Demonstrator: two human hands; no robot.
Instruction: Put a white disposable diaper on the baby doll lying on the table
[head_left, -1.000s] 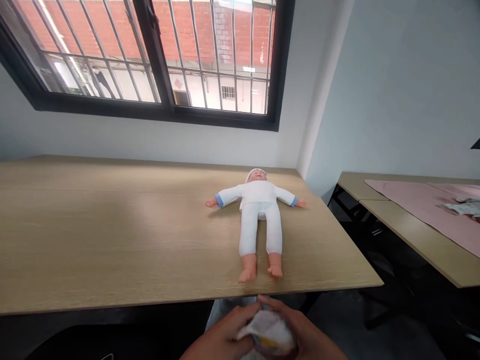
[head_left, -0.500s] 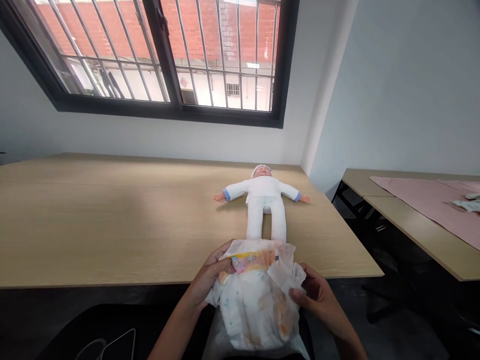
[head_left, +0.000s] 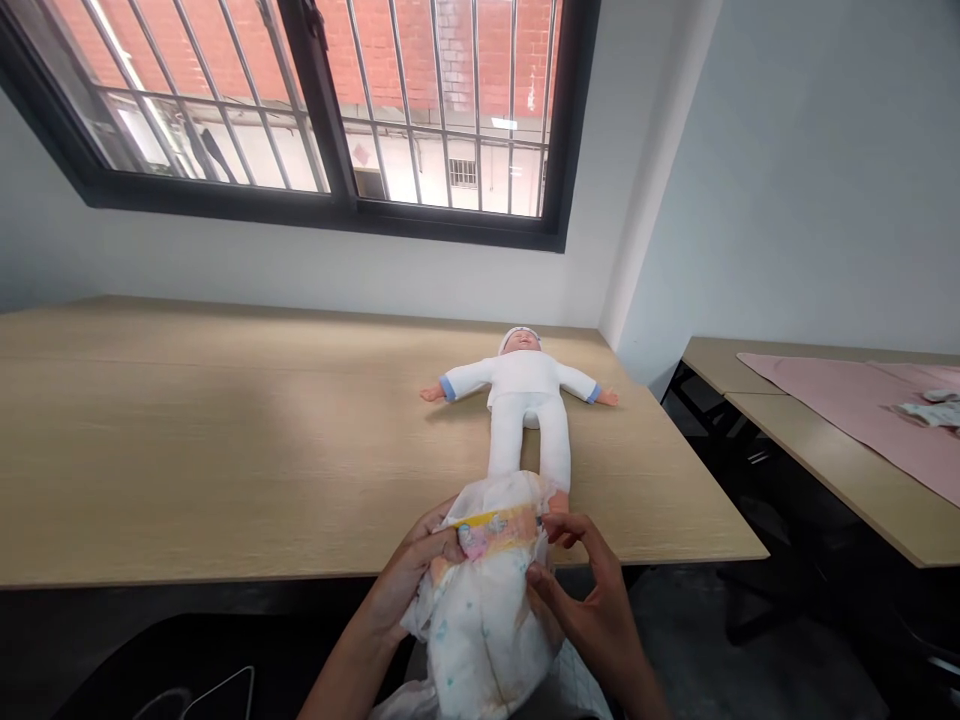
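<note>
A white diaper [head_left: 487,620] with a yellow, pink and orange waistband is held up over my lap, at the table's front edge. My left hand [head_left: 420,560] grips its left side, the thumb over the coloured band. At its right side, my right hand [head_left: 585,590] has thumb and fingers bent against the edge of the diaper near the band. Just beyond, a baby doll [head_left: 527,375] in white clothes with blue cuffs lies face up on the table, arms spread. The diaper hides one of its feet.
The wooden table [head_left: 187,430] runs along the wall under a barred window [head_left: 442,110]. To the right, a second table [head_left: 817,470] bears a pink cloth [head_left: 847,400] with a small pale item on it. A dark seat [head_left: 187,640] is at the lower left.
My right hand has moved left and up, to beside the coloured band. The diaper's right side has drawn inward, and one doll foot now shows.
</note>
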